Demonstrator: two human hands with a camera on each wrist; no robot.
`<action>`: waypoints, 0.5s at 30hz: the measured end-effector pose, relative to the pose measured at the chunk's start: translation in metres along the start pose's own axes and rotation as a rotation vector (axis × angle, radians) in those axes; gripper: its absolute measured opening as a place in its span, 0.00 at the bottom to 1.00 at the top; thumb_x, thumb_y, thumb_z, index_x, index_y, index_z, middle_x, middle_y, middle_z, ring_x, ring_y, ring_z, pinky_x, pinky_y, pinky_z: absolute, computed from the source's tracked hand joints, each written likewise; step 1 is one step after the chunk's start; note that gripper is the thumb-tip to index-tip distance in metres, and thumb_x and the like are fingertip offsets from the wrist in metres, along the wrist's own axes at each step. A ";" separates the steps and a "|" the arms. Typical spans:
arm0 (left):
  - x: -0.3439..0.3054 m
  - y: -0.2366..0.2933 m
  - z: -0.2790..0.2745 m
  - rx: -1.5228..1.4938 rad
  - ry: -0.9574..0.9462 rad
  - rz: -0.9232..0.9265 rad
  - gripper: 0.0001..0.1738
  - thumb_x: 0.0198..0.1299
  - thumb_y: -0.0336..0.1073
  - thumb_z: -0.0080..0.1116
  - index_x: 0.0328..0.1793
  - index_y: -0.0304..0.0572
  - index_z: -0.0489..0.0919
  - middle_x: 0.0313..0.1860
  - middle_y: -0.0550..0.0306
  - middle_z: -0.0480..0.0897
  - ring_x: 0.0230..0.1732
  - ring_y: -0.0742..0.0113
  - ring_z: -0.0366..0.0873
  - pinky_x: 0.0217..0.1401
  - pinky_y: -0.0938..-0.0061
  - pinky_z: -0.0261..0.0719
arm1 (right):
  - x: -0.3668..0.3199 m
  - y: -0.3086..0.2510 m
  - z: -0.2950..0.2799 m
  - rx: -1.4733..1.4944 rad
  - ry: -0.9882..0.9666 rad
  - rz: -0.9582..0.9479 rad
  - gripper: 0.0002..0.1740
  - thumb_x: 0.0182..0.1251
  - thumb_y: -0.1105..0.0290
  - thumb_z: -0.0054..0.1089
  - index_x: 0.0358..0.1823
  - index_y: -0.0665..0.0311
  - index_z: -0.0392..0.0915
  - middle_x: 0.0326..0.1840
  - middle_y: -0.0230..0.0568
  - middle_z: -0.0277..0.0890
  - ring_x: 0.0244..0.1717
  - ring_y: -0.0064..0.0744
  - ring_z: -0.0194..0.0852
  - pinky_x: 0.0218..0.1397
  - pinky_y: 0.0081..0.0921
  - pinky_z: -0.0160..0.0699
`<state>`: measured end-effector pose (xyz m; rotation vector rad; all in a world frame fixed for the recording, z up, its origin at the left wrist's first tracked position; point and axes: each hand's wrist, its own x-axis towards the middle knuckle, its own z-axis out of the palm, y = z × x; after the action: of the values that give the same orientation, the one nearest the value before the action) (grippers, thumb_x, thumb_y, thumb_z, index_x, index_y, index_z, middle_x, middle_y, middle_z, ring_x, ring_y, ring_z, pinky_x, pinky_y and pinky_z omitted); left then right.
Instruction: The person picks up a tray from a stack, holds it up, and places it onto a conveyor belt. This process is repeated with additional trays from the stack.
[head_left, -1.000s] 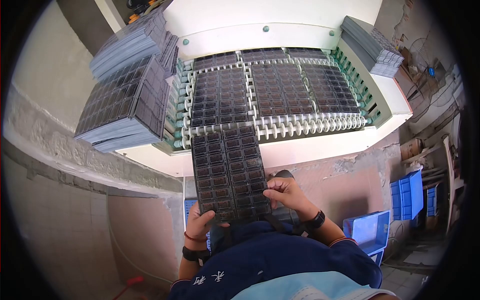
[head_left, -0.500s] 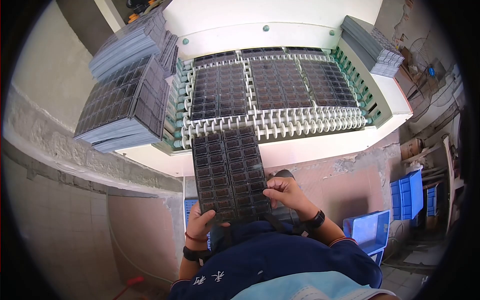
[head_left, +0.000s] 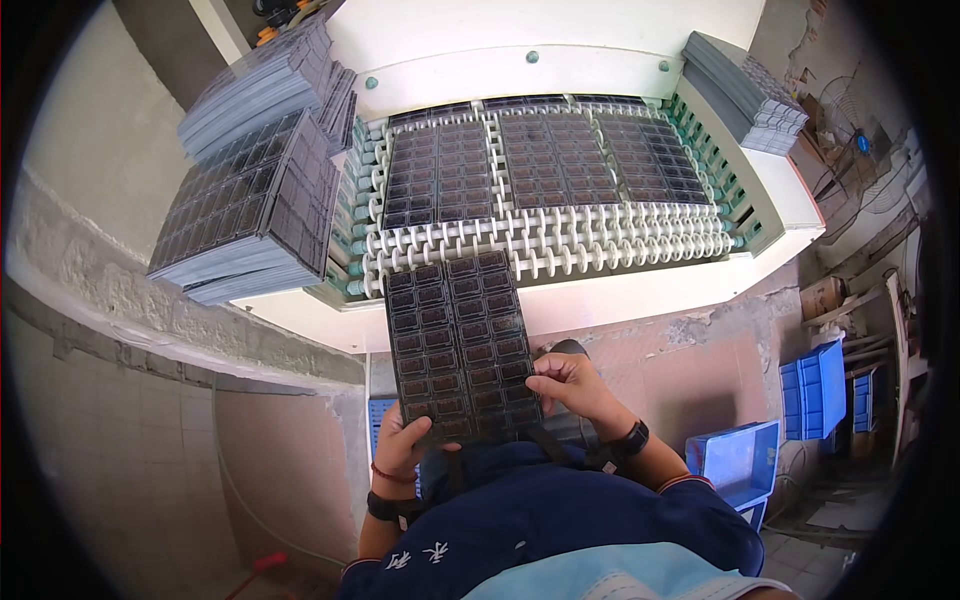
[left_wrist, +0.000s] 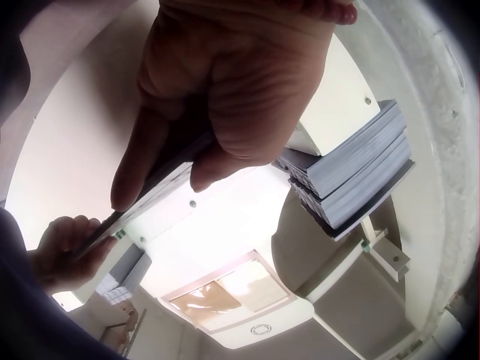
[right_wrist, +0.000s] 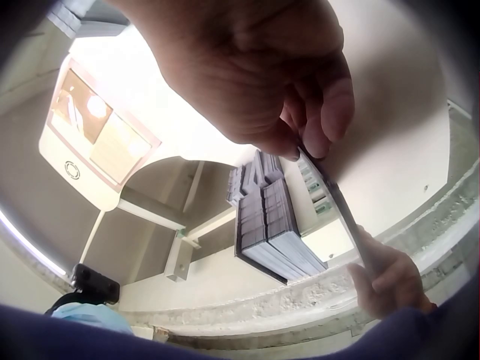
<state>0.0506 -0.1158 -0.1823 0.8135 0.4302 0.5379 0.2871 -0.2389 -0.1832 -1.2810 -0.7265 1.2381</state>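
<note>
A dark circuit board panel (head_left: 462,350), divided into a grid of small rectangles, is held between both hands in front of the waist. My left hand (head_left: 402,447) grips its near left corner, thumb on top and fingers beneath. On the right edge, my right hand (head_left: 575,385) pinches the panel between thumb and fingers. The panel's far end overlaps the front rollers (head_left: 560,258) in the head view. Beyond it, similar panels (head_left: 560,160) lie in rows on the white roller conveyor. Both wrist views show the panel edge-on, thin and flat.
Stacks of panels stand on the machine's left side (head_left: 245,205) and another stack (head_left: 745,95) on its right. The machine's white front edge (head_left: 620,305) lies past the hands. Blue bins (head_left: 740,465) sit on the floor at right, and a concrete ledge (head_left: 180,315) runs along the left.
The panels on the conveyor have moved away from me toward the machine's hood, baring more rollers at the front. Both hands and the held panel have stayed nearly still.
</note>
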 end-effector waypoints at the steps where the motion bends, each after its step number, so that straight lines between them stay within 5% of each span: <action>1: 0.000 0.000 0.000 0.001 0.005 -0.004 0.23 0.55 0.31 0.52 0.56 0.26 0.63 0.47 0.41 0.75 0.40 0.53 0.80 0.30 0.66 0.85 | 0.000 0.000 0.000 -0.004 0.003 -0.001 0.06 0.60 0.73 0.57 0.33 0.68 0.74 0.17 0.29 0.71 0.16 0.14 0.70 0.18 0.12 0.68; 9: 0.000 -0.003 -0.006 0.023 -0.026 -0.002 0.25 0.58 0.37 0.50 0.58 0.28 0.62 0.49 0.39 0.73 0.43 0.51 0.79 0.32 0.63 0.85 | 0.003 0.005 0.000 0.002 0.041 -0.007 0.06 0.60 0.72 0.57 0.31 0.68 0.74 0.16 0.29 0.71 0.16 0.14 0.69 0.18 0.12 0.67; 15: -0.004 -0.007 -0.002 -0.345 -0.008 -0.029 0.27 0.66 0.42 0.33 0.63 0.26 0.56 0.57 0.34 0.68 0.52 0.43 0.72 0.46 0.53 0.80 | 0.010 0.009 -0.003 0.004 0.076 -0.047 0.06 0.61 0.71 0.56 0.30 0.68 0.74 0.16 0.28 0.70 0.15 0.13 0.67 0.19 0.11 0.66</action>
<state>0.0483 -0.1214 -0.1881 0.4771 0.3296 0.5632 0.2896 -0.2314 -0.1950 -1.2937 -0.6958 1.1465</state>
